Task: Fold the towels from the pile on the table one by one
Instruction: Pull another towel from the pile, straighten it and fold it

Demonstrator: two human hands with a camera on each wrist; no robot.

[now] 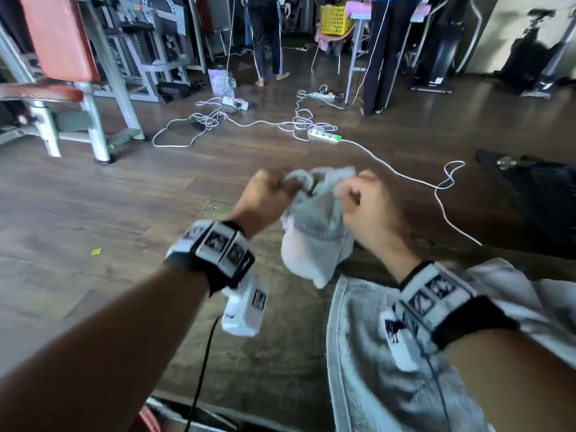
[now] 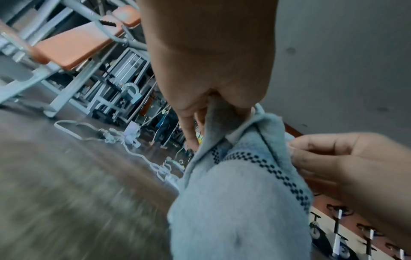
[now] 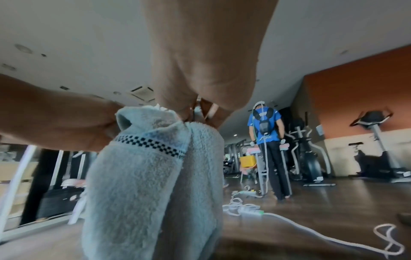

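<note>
Two hands hold one pale grey-blue towel (image 1: 314, 235) up in the air over a dark wood floor (image 1: 93, 213), the biggest surface in the head view. Next in size, a second pale towel (image 1: 367, 369) lies spread out flat below the right forearm, near the bottom edge of that view; what it rests on cannot be made out. An orange-padded gym bench (image 1: 59, 39) on a grey metal frame stands at far left. White extension cords (image 1: 314, 129) and power strips trail across the floor beyond the hands. Farther back, a yellow basket (image 1: 335, 20) sits on a stand between two standing people; its contents cannot be made out.

The held towel hangs bunched, its checkered black band (image 2: 275, 174) showing near the top. The left hand (image 1: 265, 194) has fingers curled, pinching the towel's upper edge between thumb and fingers (image 2: 189, 133). The right hand (image 1: 364, 207) is also curled, gripping the top of the same towel just beside the left hand, its fingertips (image 2: 298, 146) pressed to the cloth.
</note>
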